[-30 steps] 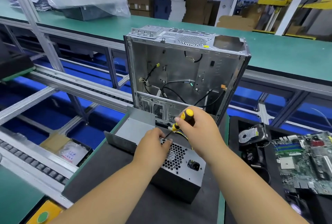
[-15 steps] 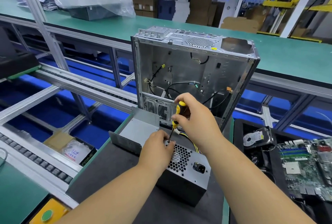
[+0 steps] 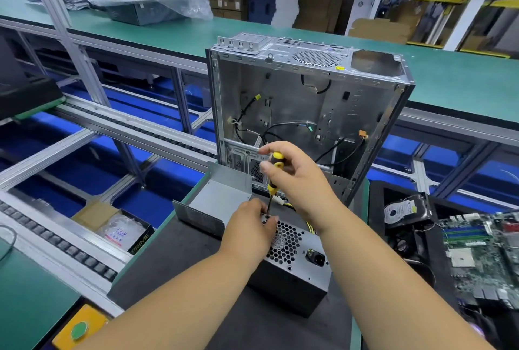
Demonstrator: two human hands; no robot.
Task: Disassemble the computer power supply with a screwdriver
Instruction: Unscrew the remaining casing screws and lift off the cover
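Grip: right hand (image 3: 297,178) is curling round the yellow-and-black-handled screwdriver (image 3: 273,178), standing it nearly upright; left hand (image 3: 251,230) is pinching around the shaft tip, steadying it on the box.
Power supply: grey metal power supply box with honeycomb fan grille (image 3: 292,259) is lying on the dark mat (image 3: 174,262) at lower centre of the frame, under both hands.
Tip: sitting at the grille's upper left corner; the screw itself is hidden by fingers.
Done: a bent grey sheet-metal cover (image 3: 216,200) is lying just left of the box, seemingly already off.
Left: I'd judge screws remain; the casing is looking closed.
Behind: open silver computer case (image 3: 309,108) is standing upright at centre.
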